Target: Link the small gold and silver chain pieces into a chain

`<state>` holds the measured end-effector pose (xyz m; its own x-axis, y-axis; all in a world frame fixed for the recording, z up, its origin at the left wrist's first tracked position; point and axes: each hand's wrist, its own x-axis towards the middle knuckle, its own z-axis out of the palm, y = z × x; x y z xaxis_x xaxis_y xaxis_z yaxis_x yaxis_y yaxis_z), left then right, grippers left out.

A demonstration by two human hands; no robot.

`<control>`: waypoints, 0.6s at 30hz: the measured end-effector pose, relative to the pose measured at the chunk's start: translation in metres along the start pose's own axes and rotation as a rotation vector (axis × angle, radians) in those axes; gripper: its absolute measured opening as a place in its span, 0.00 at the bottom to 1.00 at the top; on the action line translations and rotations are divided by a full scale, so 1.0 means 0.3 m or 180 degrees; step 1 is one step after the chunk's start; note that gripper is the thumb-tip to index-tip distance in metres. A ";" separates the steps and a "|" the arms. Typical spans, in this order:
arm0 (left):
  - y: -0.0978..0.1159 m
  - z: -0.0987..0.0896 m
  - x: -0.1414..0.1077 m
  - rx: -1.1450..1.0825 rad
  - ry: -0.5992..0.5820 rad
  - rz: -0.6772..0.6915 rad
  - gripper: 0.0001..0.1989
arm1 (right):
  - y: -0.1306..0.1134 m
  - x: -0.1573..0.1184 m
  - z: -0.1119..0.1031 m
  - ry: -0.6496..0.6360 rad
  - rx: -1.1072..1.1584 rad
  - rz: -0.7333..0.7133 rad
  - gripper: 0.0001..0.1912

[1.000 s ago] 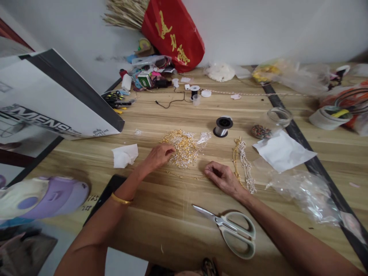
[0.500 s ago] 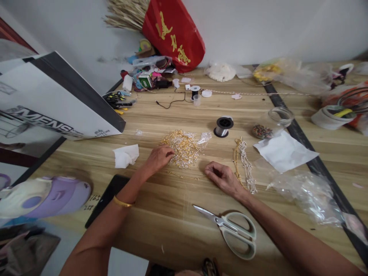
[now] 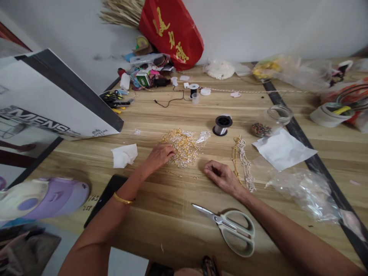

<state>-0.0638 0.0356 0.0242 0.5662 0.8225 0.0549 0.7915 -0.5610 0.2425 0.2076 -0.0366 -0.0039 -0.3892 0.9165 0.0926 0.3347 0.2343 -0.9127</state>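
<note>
A tangled pile of gold and silver beaded pieces (image 3: pixel 184 149) lies mid-table. My left hand (image 3: pixel 161 156) is at its left edge, fingers curled together against the pieces; what they pinch is hidden. A thin gold chain (image 3: pixel 181 176) stretches along the wood in front of the pile, its right end reaching the curled fingers of my right hand (image 3: pixel 221 176). Right of that hand lie a finished-looking gold chain (image 3: pixel 235 157) and a bunch of silver chains (image 3: pixel 245 168). Scissors with pale handles (image 3: pixel 227 226) rest nearer me, blades pointing left.
Behind the pile stands a wire spool (image 3: pixel 222 125). A glass jar of beads (image 3: pixel 270 120), white paper (image 3: pixel 284 149) and clear plastic bags (image 3: pixel 307 195) are to the right. A large box (image 3: pixel 54 99), crumpled tissue (image 3: pixel 124 155) and purple bottle (image 3: pixel 57 199) occupy the left.
My left hand has shifted very slightly at the pile's edge. The whole view has moved a little; my right hand and the chain keep their places on the table.
</note>
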 end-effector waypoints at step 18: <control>0.218 -0.018 -0.001 -0.1500 0.0515 0.0103 0.06 | -0.002 0.003 -0.001 0.0038 0.0041 -0.0049 0.10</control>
<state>-0.0135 -0.0010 0.0453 0.5162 0.8303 0.2102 0.5628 -0.5138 0.6475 0.2075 -0.0358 -0.0032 -0.3839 0.9166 0.1113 0.3177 0.2443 -0.9162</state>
